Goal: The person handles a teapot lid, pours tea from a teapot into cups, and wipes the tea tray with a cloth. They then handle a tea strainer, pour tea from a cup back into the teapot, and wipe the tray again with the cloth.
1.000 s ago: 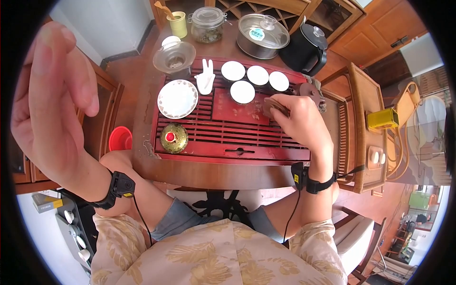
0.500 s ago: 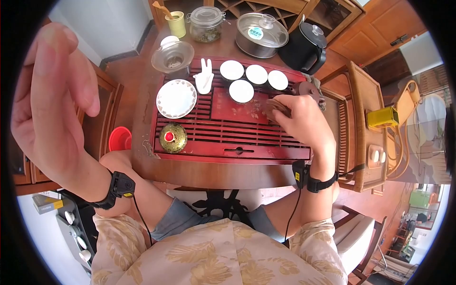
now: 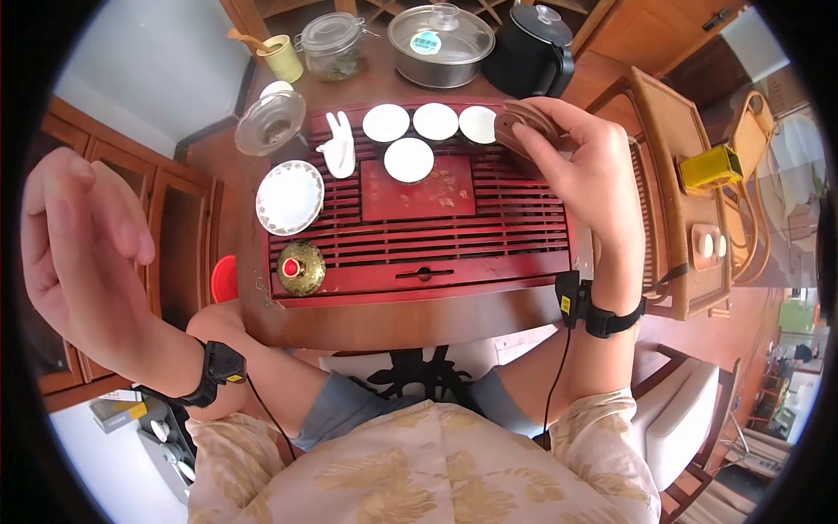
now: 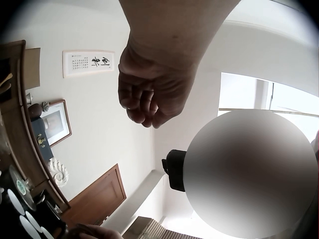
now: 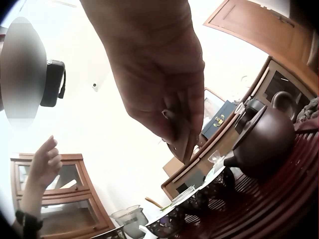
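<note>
In the head view my right hand [image 3: 594,157] pinches a brown clay teapot lid [image 3: 507,128] between thumb and fingers, at the right rear of the red slatted tea tray [image 3: 419,278]. From the right wrist, a small hole shows in the lid [image 5: 182,145], which is tilted. Beyond it stands the dark brown teapot [image 5: 269,142], spout toward the cups; from above, lid and hand largely cover it. Several white-topped cups [image 3: 408,160] stand to the left of the lid. My left hand [image 3: 83,253] is raised at the far left, fingers loosely curled around nothing.
On the tray's left are a white rabbit-shaped figure [image 3: 339,150], a patterned white bowl [image 3: 290,199] and a gold-patterned pot with red knob [image 3: 301,268]. Behind stand a glass jar [image 3: 333,54], a lidded steel pan [image 3: 441,52] and a black kettle [image 3: 529,54].
My right hand has carried the lid back and right, from over the tray's middle right to the teapot. The head view has shifted. My left hand stays raised and holds nothing.
</note>
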`<act>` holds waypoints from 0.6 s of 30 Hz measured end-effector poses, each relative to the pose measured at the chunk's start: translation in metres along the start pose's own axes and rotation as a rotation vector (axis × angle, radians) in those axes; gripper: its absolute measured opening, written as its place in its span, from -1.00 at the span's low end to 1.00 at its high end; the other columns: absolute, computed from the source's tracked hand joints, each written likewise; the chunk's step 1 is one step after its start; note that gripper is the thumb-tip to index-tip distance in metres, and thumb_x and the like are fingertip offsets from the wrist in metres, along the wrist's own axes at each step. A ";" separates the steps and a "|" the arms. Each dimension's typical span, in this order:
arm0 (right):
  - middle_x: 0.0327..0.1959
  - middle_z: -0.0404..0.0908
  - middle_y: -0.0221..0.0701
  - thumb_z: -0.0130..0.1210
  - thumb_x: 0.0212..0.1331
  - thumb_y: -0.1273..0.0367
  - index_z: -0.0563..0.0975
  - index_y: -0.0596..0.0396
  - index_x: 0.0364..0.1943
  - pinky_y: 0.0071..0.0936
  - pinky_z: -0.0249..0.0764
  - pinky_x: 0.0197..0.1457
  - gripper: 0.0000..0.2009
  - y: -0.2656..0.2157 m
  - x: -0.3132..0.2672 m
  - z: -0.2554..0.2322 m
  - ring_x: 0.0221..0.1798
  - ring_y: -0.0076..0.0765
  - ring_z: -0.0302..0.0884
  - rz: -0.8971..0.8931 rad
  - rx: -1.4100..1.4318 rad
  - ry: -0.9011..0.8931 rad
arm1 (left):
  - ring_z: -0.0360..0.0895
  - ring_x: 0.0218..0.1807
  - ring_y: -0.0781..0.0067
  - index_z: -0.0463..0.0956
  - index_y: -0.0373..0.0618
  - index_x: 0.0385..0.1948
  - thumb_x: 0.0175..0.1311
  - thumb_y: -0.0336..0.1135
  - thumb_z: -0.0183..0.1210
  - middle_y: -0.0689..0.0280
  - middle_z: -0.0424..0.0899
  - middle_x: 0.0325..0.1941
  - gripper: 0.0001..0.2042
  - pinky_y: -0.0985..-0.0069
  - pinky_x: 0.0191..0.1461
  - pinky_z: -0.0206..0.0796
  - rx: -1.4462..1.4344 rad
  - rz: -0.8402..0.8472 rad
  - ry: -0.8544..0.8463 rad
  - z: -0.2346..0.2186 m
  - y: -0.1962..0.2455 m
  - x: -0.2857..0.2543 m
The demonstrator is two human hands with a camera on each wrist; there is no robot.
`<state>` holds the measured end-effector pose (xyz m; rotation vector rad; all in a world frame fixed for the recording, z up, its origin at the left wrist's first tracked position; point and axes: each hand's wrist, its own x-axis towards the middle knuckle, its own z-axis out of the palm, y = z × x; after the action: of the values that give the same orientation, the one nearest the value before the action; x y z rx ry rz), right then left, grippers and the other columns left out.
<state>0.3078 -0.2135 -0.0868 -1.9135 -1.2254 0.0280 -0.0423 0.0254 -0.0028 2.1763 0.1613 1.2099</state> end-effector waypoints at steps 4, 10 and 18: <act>-0.14 0.93 -0.19 0.42 0.39 0.42 0.76 0.28 0.17 -0.45 0.76 0.02 -0.67 0.004 -0.001 -0.008 -0.17 -0.45 0.87 0.015 -0.059 -0.043 | 0.41 -0.53 0.63 0.61 -0.35 0.04 0.77 -0.39 0.04 0.34 0.53 -0.50 -0.79 0.63 -0.40 0.19 -0.030 -0.025 0.010 0.028 0.001 -0.001; -0.22 0.84 -0.04 0.38 0.35 0.43 0.79 0.15 0.00 -0.17 0.71 -0.04 -0.80 0.012 -0.003 0.013 -0.16 0.14 0.83 -0.098 0.058 -0.050 | 0.46 -0.48 0.68 0.61 -0.36 -0.06 0.65 -0.45 0.20 0.33 0.62 -0.42 -0.88 0.68 -0.35 0.21 -0.076 -0.098 -0.019 0.061 0.013 -0.003; -0.18 0.87 -0.10 0.37 0.40 0.45 0.80 0.15 0.07 -0.28 0.73 -0.03 -0.77 0.013 -0.008 0.042 -0.16 -0.02 0.86 -0.124 -0.091 -0.236 | 0.44 -0.46 0.68 0.60 -0.24 0.00 0.74 -0.43 0.10 0.38 0.59 -0.44 -0.89 0.67 -0.35 0.19 -0.003 -0.059 -0.086 0.062 0.016 -0.006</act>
<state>0.2955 -0.1952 -0.1257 -1.9498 -1.5242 0.1375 0.0005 -0.0190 -0.0213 2.2013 0.1862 1.0811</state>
